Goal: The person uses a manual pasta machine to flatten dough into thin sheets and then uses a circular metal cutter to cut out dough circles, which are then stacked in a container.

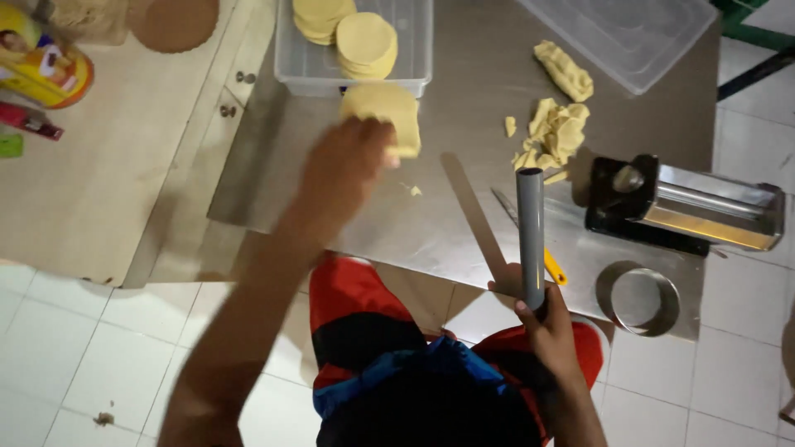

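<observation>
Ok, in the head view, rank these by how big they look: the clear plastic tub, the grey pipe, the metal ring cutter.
1. clear plastic tub, cut off by the frame's top edge
2. grey pipe, long but thin, and nearer the camera
3. metal ring cutter

Two hands at work over a steel table, dough and a grey pipe

We see the left hand [344, 170] reaching out and closed on a stack of round dough discs [385, 112] just before a clear plastic tub [414, 50] with more discs inside, while the right hand [546, 331] grips the lower end of a grey pipe [530, 232] held over the steel table [464, 74]; dough scraps [553, 132], a pasta roller [687, 207] and a metal ring cutter [644, 300] lie to the right.
</observation>
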